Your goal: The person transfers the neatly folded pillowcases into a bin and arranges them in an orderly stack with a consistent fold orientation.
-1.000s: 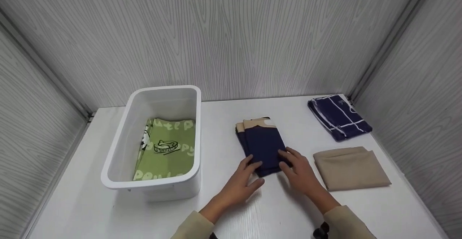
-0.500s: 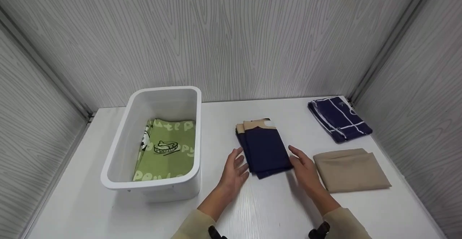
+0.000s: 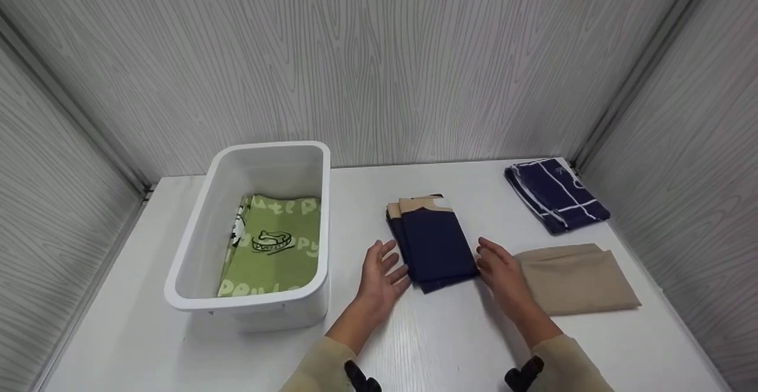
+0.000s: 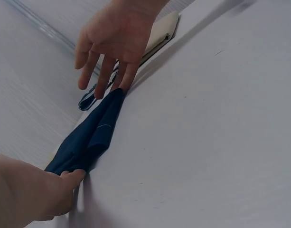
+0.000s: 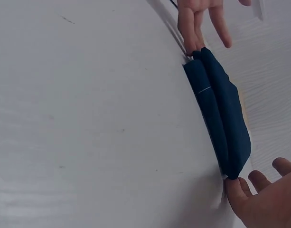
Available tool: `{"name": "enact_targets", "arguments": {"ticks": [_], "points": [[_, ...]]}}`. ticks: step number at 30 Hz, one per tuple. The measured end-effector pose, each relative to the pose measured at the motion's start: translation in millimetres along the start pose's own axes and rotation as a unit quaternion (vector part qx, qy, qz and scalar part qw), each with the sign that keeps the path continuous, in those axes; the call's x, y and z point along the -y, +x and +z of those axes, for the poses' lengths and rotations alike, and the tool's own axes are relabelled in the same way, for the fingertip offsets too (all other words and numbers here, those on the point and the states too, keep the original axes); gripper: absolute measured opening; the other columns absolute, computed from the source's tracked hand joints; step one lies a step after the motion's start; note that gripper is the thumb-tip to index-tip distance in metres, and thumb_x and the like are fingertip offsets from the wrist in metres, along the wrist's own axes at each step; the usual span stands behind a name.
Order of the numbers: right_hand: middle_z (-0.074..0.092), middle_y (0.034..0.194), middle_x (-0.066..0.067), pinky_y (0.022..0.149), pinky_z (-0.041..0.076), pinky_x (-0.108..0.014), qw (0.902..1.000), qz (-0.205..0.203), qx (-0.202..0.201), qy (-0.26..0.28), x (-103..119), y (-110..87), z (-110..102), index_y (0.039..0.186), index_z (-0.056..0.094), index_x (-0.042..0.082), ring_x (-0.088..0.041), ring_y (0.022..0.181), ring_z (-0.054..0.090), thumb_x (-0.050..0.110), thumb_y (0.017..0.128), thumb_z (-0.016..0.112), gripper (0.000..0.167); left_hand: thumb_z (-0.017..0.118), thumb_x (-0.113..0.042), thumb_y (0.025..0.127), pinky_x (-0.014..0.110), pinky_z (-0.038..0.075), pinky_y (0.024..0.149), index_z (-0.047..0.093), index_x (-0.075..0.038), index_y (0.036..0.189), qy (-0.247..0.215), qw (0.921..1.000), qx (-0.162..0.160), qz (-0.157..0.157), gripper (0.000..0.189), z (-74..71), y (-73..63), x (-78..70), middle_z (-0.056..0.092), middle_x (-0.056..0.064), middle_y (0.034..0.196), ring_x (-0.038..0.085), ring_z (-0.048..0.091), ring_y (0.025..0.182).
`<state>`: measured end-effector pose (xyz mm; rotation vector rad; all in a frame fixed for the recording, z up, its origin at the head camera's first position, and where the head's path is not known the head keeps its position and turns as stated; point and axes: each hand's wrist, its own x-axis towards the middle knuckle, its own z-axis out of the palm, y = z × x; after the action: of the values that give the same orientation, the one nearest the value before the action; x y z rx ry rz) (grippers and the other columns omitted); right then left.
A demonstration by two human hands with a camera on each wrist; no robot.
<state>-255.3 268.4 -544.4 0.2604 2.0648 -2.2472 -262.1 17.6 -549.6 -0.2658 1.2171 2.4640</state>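
A folded navy cloth (image 3: pixel 439 244) with a tan and white band at its far end lies flat on the white table. My left hand (image 3: pixel 380 284) is at its left side, fingers spread and fairly straight, the lower fingertips against the cloth's edge. At the opposite edge, my right hand (image 3: pixel 502 275) stands with extended fingers touching the near right corner. Seen low in the right wrist view, the folded edge of the navy cloth (image 5: pixel 216 114) shows thick stacked layers between both hands' fingertips. Neither hand is curled round it in these views.
A white plastic bin (image 3: pixel 324 214) on the left holds a folded green printed cloth (image 3: pixel 278 244). Right of my right hand lies a folded tan cloth (image 3: pixel 580 279). Behind that, a navy cloth with white lines (image 3: pixel 556 196) sits by the side wall.
Both hands have come off the top of the navy cloth and moved outward to its left and right edges, the left hand turning its palm inward. The cloth has stayed in place.
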Motion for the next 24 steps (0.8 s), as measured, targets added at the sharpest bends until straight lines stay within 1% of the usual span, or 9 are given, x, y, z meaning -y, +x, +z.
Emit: {"name": "enact_targets", "arguments": {"ticks": [4,8,10,13,15,18,21,23,24], "points": [[0.031,0.156,-0.027,0.117,0.031,-0.047,0.9992,0.035,0.006,0.018,3.5,3.6,-7.4,0.155,0.029,0.001,-0.039,0.143,0.035,0.022,0.109,0.036,0.051,0.033,-0.058,0.099,0.053,0.031,0.116,0.029,-0.009,0.156,-0.012,0.9999,-0.004,0.002,0.075,-2.6,2.5,-1.2,0.008,0.022,0.164,0.045,0.024,0.146],[0.028,0.160,-0.021,0.113,0.036,-0.040,0.9974,0.065,0.023,0.024,7.8,4.1,-14.0,0.158,0.025,0.007,-0.037,0.143,0.035,0.032,0.110,0.034,0.055,0.033,-0.058,0.099,0.053,0.032,0.115,0.032,-0.008,0.155,-0.018,0.9998,-0.008,0.002,0.075,-1.2,2.4,-4.7,0.005,0.022,0.165,0.047,0.021,0.146],[0.028,0.160,-0.019,0.108,0.040,-0.037,0.9964,0.077,0.026,0.023,9.4,4.0,-16.1,0.158,0.026,0.010,-0.036,0.142,0.038,0.037,0.109,0.035,0.057,0.033,-0.058,0.099,0.053,0.033,0.115,0.032,-0.007,0.154,-0.015,0.9999,-0.007,0.002,0.075,-0.3,2.2,-6.2,0.005,0.023,0.164,0.048,0.021,0.146],[0.029,0.160,-0.017,0.104,0.044,-0.035,0.9941,0.097,0.025,0.040,11.0,3.9,-18.3,0.158,0.027,0.011,-0.033,0.137,0.043,0.041,0.107,0.038,0.060,0.033,-0.058,0.098,0.052,0.034,0.115,0.031,-0.007,0.154,-0.012,0.9999,-0.006,0.000,0.076,0.0,3.0,-8.0,0.007,0.025,0.164,0.051,0.021,0.145],[0.029,0.160,-0.015,0.103,0.046,-0.036,0.9909,0.115,0.022,0.065,11.6,4.5,-19.2,0.157,0.028,0.012,-0.031,0.134,0.045,0.042,0.106,0.041,0.060,0.032,-0.059,0.099,0.052,0.033,0.115,0.030,-0.006,0.154,-0.015,0.9999,0.000,0.000,0.077,-0.7,4.2,-8.6,0.009,0.027,0.162,0.052,0.021,0.144],[0.027,0.160,-0.015,0.107,0.044,-0.040,0.9844,0.134,0.029,0.110,11.5,5.7,-19.9,0.158,0.026,0.012,-0.031,0.134,0.043,0.040,0.106,0.042,0.061,0.031,-0.060,0.098,0.049,0.035,0.114,0.029,-0.006,0.155,-0.032,0.9994,0.011,-0.008,0.078,-2.2,6.3,-8.7,0.014,0.028,0.161,0.049,0.023,0.145],[0.022,0.162,-0.016,0.108,0.041,-0.043,0.9777,0.143,0.047,0.146,11.1,6.6,-20.4,0.158,0.024,0.011,-0.035,0.140,0.035,0.040,0.107,0.039,0.061,0.031,-0.061,0.098,0.043,0.041,0.108,0.029,-0.007,0.155,-0.046,0.9987,0.013,-0.016,0.079,-3.9,8.0,-9.3,0.019,0.029,0.159,0.043,0.028,0.143],[0.018,0.163,-0.017,0.106,0.041,-0.042,0.9733,0.147,0.062,0.165,11.0,6.8,-21.3,0.159,0.022,0.011,-0.036,0.142,0.031,0.040,0.107,0.037,0.061,0.031,-0.062,0.097,0.040,0.044,0.102,0.029,-0.009,0.155,-0.050,0.9985,0.011,-0.020,0.079,-4.7,9.2,-10.3,0.020,0.029,0.158,0.041,0.031,0.141],[0.018,0.164,-0.016,0.105,0.042,-0.041,0.9709,0.151,0.066,0.174,10.8,6.8,-21.7,0.158,0.024,0.011,-0.036,0.142,0.030,0.040,0.107,0.036,0.060,0.032,-0.062,0.096,0.039,0.045,0.099,0.030,-0.010,0.155,-0.051,0.9984,0.010,-0.023,0.079,-5.1,9.8,-11.1,0.021,0.029,0.157,0.040,0.033,0.140]]}}
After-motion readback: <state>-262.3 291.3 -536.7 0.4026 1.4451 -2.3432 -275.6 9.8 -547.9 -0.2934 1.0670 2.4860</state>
